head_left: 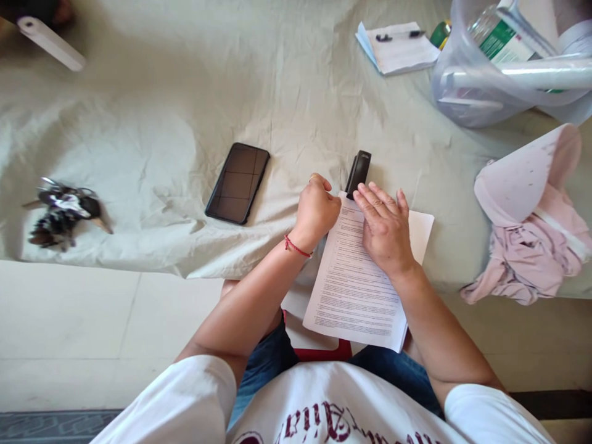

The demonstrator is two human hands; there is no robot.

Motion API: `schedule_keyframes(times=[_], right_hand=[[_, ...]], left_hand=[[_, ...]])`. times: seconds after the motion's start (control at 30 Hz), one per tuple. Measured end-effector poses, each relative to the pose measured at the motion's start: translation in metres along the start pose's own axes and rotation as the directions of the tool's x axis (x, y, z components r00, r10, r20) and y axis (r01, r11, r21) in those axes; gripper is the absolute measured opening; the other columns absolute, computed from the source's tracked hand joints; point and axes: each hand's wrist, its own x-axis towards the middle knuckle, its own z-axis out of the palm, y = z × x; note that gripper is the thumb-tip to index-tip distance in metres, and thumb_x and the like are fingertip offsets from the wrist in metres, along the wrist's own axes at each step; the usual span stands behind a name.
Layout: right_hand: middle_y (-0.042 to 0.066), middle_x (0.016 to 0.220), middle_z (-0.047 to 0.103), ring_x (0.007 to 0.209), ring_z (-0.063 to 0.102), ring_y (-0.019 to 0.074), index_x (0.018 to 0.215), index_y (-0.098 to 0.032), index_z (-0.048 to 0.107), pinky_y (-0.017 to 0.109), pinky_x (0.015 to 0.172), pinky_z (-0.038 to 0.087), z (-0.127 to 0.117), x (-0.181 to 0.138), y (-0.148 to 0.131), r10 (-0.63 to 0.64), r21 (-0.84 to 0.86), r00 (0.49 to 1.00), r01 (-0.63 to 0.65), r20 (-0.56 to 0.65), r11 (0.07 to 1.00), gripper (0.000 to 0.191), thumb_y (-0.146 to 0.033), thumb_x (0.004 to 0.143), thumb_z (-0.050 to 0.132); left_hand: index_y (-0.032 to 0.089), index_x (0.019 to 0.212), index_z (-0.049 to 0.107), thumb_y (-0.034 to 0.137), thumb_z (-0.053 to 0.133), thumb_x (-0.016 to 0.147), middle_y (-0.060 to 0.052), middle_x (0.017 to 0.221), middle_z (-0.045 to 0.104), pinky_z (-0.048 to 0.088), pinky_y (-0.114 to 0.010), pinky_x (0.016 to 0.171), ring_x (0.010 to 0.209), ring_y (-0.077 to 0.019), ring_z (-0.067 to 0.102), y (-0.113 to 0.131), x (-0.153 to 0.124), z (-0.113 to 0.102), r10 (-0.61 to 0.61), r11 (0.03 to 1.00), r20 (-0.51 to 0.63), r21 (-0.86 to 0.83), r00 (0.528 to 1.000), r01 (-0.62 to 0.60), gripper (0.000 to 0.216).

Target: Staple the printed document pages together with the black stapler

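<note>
A stack of printed sheets (356, 277) lies partly on the cloth-covered table and hangs over its front edge toward my lap. My right hand (386, 231) rests open and flat on the upper part of the pages, fingers stretched forward. A black stapler (359, 172) sits at the top edge of the stack, its near end touching the paper just ahead of my right fingertips. Curled closed beside the top left corner of the sheets is my left hand (319, 206), with a red string bracelet at the wrist. Whatever its fingers may hold is hidden.
A dark phone (238, 183) lies left of my hands, with a bunch of keys (67, 213) farther left. At right are a pink cap (527, 179) and a translucent tub (472, 92) holding a bottle and papers. A notepad (402, 49) with a pen lies behind.
</note>
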Motion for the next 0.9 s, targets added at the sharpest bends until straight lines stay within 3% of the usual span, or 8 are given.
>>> schedule_keyframes(times=[0.2,0.53,0.7,0.8,0.9], right_hand=[[0.007,0.162,0.068,0.156,0.06,0.0271,0.156,-0.03,0.066,0.071,0.139,0.024,0.007,-0.002,0.003,-0.009,-0.019,0.999,0.008,-0.053,1.0,0.061,-0.003,0.107,0.043],[0.003,0.161,0.069,0.149,0.065,0.0256,0.152,-0.032,0.07,0.069,0.139,0.025,0.016,-0.006,0.002,0.022,-0.023,0.996,-0.024,-0.091,0.999,0.059,-0.003,0.107,0.045],[0.002,0.159,0.071,0.139,0.071,0.0264,0.148,-0.034,0.073,0.065,0.134,0.038,0.011,-0.002,0.009,0.019,0.026,0.995,-0.016,-0.102,1.0,0.059,-0.004,0.105,0.046],[0.004,0.161,0.07,0.137,0.073,0.0253,0.15,-0.031,0.072,0.055,0.125,0.051,0.004,0.004,0.017,-0.024,0.12,0.996,0.033,-0.082,0.992,0.059,-0.007,0.105,0.044],[0.006,0.161,0.07,0.138,0.073,0.0254,0.149,-0.03,0.072,0.052,0.121,0.056,-0.005,0.009,0.026,-0.057,0.238,0.996,0.072,-0.07,0.969,0.051,-0.016,0.109,0.045]], left_hand=[[0.028,0.086,0.039,-0.003,0.065,0.078,0.005,0.069,0.056,0.045,-0.035,0.076,0.073,-0.0199,0.06,-0.001,0.0,0.001,0.024,0.999,-0.022,0.049,0.999,-0.023,0.042],[0.027,0.08,0.044,-0.003,0.067,0.081,0.005,0.067,0.056,0.039,-0.034,0.07,0.065,-0.0167,0.052,0.002,-0.004,-0.003,0.036,0.999,0.031,0.01,0.999,-0.037,0.038],[0.027,0.078,0.042,-0.007,0.066,0.08,0.007,0.066,0.052,0.036,-0.034,0.07,0.065,-0.0154,0.048,0.003,-0.004,-0.004,0.061,0.998,0.036,0.001,0.998,-0.061,0.042],[0.026,0.077,0.044,-0.008,0.067,0.079,0.007,0.066,0.052,0.037,-0.033,0.069,0.066,-0.015,0.048,0.002,-0.007,-0.005,0.061,0.998,0.059,-0.032,0.996,-0.06,0.041],[0.025,0.076,0.046,-0.007,0.066,0.078,0.008,0.064,0.05,0.035,-0.032,0.066,0.063,-0.0134,0.044,0.002,-0.012,-0.005,0.047,0.994,0.098,-0.105,0.994,-0.037,0.038]])
